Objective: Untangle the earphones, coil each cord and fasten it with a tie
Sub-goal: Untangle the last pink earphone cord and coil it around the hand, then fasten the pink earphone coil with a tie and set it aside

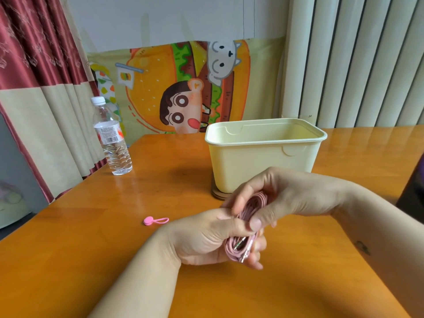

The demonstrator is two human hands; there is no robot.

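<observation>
Left hand [206, 237], right hand [296, 193] gripping pink cord [258, 200], orange table [91, 239], red curtain [34, 53]

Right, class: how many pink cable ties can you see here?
1. The pink looped cable tie lies on the orange wooden table, to the left of the left hand. Others may be hidden inside the cream plastic tub.

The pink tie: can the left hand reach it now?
Probably yes: the tie lies on the table left of the left hand, nothing between. But that hand grips the cord with the right hand and must let go first.
</observation>
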